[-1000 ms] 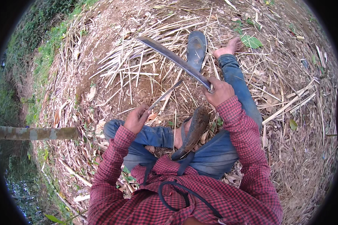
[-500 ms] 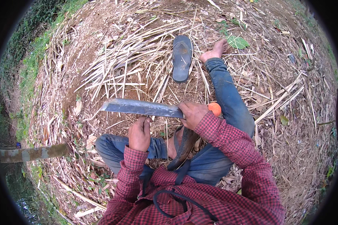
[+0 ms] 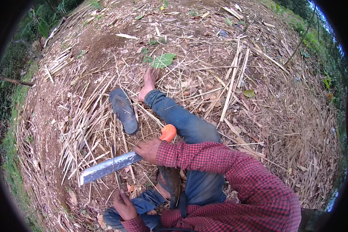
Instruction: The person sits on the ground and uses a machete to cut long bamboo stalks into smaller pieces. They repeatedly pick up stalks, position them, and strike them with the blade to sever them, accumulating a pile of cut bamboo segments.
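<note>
My right hand [image 3: 147,150] is wrapped around a machete [image 3: 110,166] where the blade meets its orange handle [image 3: 168,133]. The wide grey blade points to the left, its squared tip lowest. Below the blade, my left hand [image 3: 124,205] is closed in a pinch, fingers pressed together on a thin strip [image 3: 117,181]. That strip seems to run up to the blade and cross it; its full length is hard to make out. A dark sandal [image 3: 174,187] is on my folded foot, under the right forearm.
A loose sandal [image 3: 123,111] lies beyond the blade, beside my bare foot [image 3: 147,84]. Many pale split strips [image 3: 79,135] are scattered at the left, with longer pieces [image 3: 236,77] at the right. A green leaf [image 3: 163,60] lies past my foot.
The view has swung to the right. The machete, level before, now slants down to the left, with more of its orange handle showing. My left hand is farther from the blade.
</note>
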Available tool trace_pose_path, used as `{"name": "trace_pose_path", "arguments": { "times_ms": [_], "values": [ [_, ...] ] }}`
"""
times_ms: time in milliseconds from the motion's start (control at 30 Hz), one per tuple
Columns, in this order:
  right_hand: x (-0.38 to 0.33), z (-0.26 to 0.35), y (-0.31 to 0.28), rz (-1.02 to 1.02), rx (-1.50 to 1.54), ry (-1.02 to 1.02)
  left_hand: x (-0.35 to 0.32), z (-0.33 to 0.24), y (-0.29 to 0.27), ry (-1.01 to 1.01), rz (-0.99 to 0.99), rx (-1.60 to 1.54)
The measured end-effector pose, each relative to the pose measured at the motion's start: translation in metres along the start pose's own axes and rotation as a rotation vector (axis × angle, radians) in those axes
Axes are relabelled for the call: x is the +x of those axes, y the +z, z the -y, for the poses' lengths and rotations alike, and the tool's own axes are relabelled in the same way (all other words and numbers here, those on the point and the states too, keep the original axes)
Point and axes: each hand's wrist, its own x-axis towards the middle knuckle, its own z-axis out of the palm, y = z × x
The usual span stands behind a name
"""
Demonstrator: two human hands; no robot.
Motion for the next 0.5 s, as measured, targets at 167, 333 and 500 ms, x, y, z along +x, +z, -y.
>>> {"name": "trace_pose_path", "arguments": {
  "times_ms": [167, 333, 500],
  "values": [
    [-0.002, 0.009, 0.011, 0.066, 0.026, -0.067, 0.005, 0.001, 0.003, 0.133, -0.064, 0.004],
    [0.001, 0.008, 0.008, 0.029, 0.036, -0.071, 0.005, -0.014, -0.002, -0.017, 0.001, -0.029],
    [0.005, 0.001, 0.003, 0.085, -0.01, -0.034, 0.008, 0.01, 0.005, 0.007, 0.043, -0.116]
  ]
}}
